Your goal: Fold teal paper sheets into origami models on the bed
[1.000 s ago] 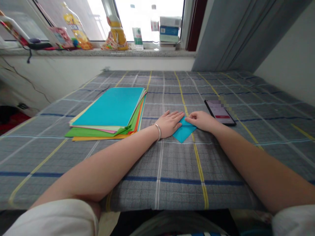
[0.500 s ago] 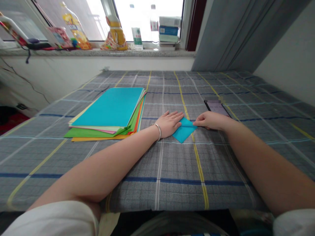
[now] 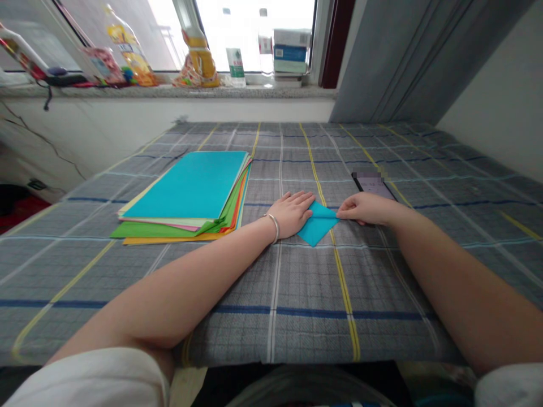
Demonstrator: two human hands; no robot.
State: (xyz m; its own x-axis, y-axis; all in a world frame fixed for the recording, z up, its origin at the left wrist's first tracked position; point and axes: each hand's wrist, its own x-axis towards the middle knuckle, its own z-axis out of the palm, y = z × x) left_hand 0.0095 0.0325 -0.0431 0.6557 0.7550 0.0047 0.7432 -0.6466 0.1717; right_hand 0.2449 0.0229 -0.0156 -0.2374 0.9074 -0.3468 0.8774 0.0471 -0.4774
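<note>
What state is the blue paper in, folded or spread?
Folded: the blue paper is a small pointed shape, far smaller than the stacked sheets.

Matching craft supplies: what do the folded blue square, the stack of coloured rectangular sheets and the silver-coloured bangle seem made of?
The folded blue square looks like matte coloured paper: sharp creases, thin edges. The stack of coloured rectangular sheets seems the same, thin layers without sheen. The silver-coloured bangle looks like polished metal, judging by its bright highlight; plated or solid cannot be told.
</note>
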